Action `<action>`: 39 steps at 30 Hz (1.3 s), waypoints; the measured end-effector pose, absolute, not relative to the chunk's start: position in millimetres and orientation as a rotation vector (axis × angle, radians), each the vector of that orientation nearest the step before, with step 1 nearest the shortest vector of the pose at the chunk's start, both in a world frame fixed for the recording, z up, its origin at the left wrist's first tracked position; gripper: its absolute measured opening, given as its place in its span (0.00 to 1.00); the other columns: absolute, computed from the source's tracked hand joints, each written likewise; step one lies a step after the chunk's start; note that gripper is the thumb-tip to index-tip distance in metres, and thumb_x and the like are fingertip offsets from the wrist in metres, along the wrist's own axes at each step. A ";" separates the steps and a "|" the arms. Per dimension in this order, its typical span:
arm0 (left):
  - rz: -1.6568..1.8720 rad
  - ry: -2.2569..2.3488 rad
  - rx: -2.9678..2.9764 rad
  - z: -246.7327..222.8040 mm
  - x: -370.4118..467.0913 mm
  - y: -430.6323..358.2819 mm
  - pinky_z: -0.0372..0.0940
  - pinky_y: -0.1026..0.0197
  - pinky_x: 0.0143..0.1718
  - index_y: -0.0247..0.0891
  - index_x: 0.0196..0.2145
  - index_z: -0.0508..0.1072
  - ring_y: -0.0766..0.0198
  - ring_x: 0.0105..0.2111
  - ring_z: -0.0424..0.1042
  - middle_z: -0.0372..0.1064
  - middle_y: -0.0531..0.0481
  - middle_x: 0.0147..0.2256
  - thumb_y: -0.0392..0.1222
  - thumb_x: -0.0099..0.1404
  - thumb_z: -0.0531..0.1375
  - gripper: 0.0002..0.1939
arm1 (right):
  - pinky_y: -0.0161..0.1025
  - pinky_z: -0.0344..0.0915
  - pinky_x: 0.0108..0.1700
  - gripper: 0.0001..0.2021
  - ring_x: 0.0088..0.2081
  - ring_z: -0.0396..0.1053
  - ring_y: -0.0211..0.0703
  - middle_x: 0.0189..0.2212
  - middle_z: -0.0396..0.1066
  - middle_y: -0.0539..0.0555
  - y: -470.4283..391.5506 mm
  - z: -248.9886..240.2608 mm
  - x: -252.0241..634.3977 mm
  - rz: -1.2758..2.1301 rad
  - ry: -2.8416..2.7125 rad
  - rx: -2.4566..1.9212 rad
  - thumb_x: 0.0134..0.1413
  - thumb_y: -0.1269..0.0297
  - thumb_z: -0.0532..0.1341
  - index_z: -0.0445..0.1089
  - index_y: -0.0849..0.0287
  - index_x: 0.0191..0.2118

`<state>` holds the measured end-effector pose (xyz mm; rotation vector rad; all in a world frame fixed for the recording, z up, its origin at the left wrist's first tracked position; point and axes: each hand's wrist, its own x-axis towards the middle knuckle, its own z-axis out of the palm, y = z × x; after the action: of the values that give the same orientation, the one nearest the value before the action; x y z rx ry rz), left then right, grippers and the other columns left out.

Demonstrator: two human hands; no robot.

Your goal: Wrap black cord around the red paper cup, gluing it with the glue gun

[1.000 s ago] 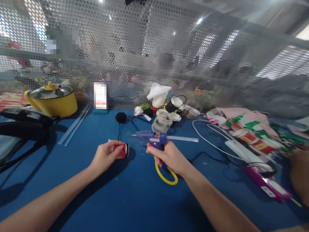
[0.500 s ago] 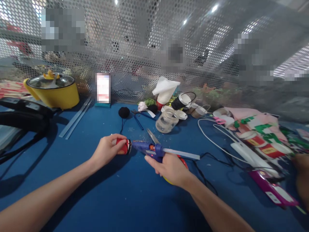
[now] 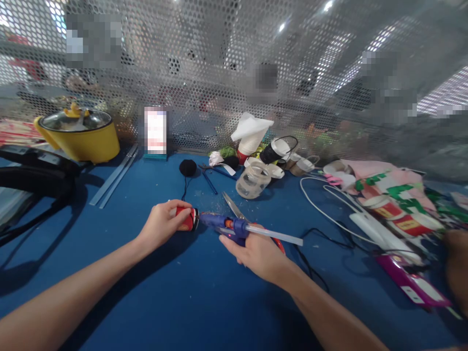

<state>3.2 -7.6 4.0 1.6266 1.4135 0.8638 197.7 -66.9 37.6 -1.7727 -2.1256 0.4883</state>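
Observation:
Lying on its side in my left hand (image 3: 164, 222) is a small red paper cup (image 3: 185, 220), its black-banded end facing right. My left fingers are closed around it from above. A strand of black yarn runs from the cup back to a black yarn ball (image 3: 187, 167). My right hand (image 3: 261, 253) is wrapped around a blue hot glue gun (image 3: 223, 223), with a clear glue stick (image 3: 276, 234) poking out of its back. The gun's nozzle points left, close to the cup's banded end; whether they touch I cannot tell. Scissors (image 3: 234, 204) lie partly behind the gun.
Pliers (image 3: 209, 180), a clear plastic jar (image 3: 253, 180) and several paper cups sit at the back, before a perforated metal screen. A yellow pot (image 3: 82, 139) and loose glue sticks (image 3: 113, 180) are left. Cables, a power strip (image 3: 383, 238) and a purple device (image 3: 411, 280) lie right.
Both hands, the cup and the glue gun hold nearly the same place. The view has tilted slightly, so the scene sits a little higher.

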 end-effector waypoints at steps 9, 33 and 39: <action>0.856 1.436 1.632 8.4 5.1 -9.9 0.65 0.63 0.27 0.34 0.32 0.73 0.62 0.27 0.70 0.72 0.47 0.29 0.47 0.53 0.55 0.15 | 0.31 0.57 0.21 0.11 0.16 0.64 0.36 0.10 0.62 0.46 -68.0 35.7 199.9 0.578 -2.115 -1.740 0.49 0.58 0.53 0.67 0.58 0.26; 0.832 1.464 1.745 6.4 2.1 -8.1 0.64 0.63 0.29 0.34 0.33 0.73 0.60 0.29 0.71 0.73 0.45 0.31 0.46 0.54 0.55 0.15 | 0.31 0.56 0.22 0.09 0.19 0.64 0.37 0.14 0.63 0.47 -69.6 31.2 200.4 0.514 -2.141 -1.644 0.49 0.60 0.53 0.66 0.57 0.26; 0.839 1.468 1.748 6.2 2.2 -8.0 0.64 0.64 0.29 0.34 0.33 0.73 0.60 0.30 0.71 0.73 0.45 0.32 0.46 0.54 0.54 0.15 | 0.32 0.56 0.23 0.08 0.20 0.64 0.37 0.17 0.65 0.49 -70.2 34.5 198.6 0.392 -2.176 -1.636 0.48 0.61 0.54 0.66 0.58 0.25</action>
<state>2.2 -8.0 6.2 1.7483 1.4682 0.8386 198.6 -70.2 34.5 -1.6364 -2.1755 0.3918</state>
